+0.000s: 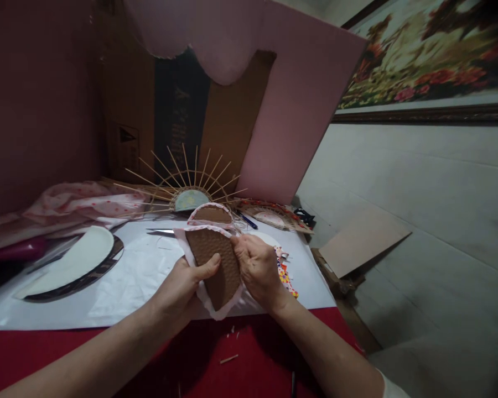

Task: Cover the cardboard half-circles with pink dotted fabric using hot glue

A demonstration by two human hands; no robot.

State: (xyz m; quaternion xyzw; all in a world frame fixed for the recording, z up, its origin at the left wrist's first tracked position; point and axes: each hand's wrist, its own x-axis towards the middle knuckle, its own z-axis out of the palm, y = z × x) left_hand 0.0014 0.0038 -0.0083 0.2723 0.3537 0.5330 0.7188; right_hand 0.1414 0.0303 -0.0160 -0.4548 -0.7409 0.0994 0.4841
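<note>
Left hand (191,278) and right hand (259,266) pinch a cardboard piece (224,276) mid-frame, scissors (161,231) partly behind; upper-centre box (228,116) bears blurred lettering (179,113).

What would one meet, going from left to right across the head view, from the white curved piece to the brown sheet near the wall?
White curved piece, left hand, cardboard piece, right hand, colourful patterned piece, brown sheet.

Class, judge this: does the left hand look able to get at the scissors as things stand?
Probably not without letting go: the left hand grips the fabric-edged cardboard piece, and the scissors lie beyond, handle end hidden behind that piece.
</note>
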